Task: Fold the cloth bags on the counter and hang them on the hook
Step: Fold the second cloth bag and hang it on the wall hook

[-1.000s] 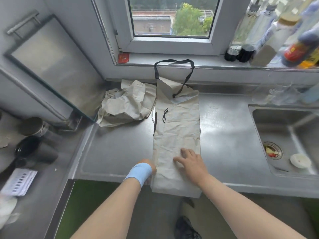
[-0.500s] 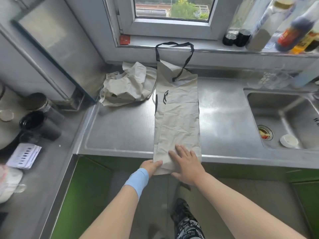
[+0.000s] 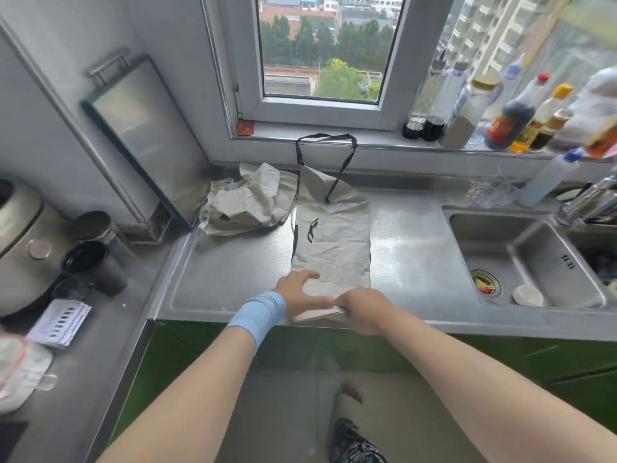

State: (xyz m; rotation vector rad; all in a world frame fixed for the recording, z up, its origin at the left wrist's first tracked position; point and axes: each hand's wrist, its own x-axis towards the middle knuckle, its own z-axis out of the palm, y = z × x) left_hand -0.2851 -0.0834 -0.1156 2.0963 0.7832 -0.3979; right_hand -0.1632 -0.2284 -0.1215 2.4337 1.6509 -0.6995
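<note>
Two cloth bags (image 3: 334,242), one crumpled (image 3: 245,203)

Crumpled bag (image 3: 245,203) left of flat bag (image 3: 334,248)

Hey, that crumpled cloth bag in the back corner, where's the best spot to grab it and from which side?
Probably take the crumpled bag by its raised top folds, reaching from the front with the left hand. It sits bunched in a heap against the leaning metal tray and back wall, so only the front and top are free; its handles are not clearly visible.

beige cloth bag (image 3: 337,248), black handles (image 3: 325,138); light-blue wristband (image 3: 258,314).
</note>
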